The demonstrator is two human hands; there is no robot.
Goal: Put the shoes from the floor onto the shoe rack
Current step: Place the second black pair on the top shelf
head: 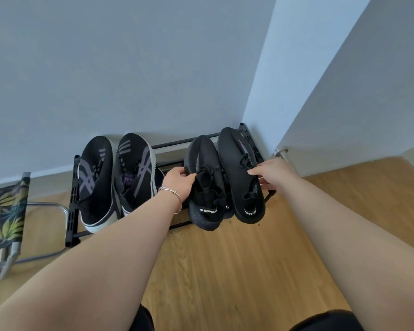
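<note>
At nine o'clock stood a folding stool (6, 211); the black shoe rack (72, 187) held a striped pair (115, 177). The left hand (177, 179) pinched the left knit shoe (204, 182) at its tongue, and the right hand (273, 174) gripped the right knit shoe (239, 173) at its collar, both on the rack's three o'clock end. They looked light and soft, best held by the collar. The wood floor (225, 271) showed no shoes; pale walls met in a corner at one o'clock.
</note>
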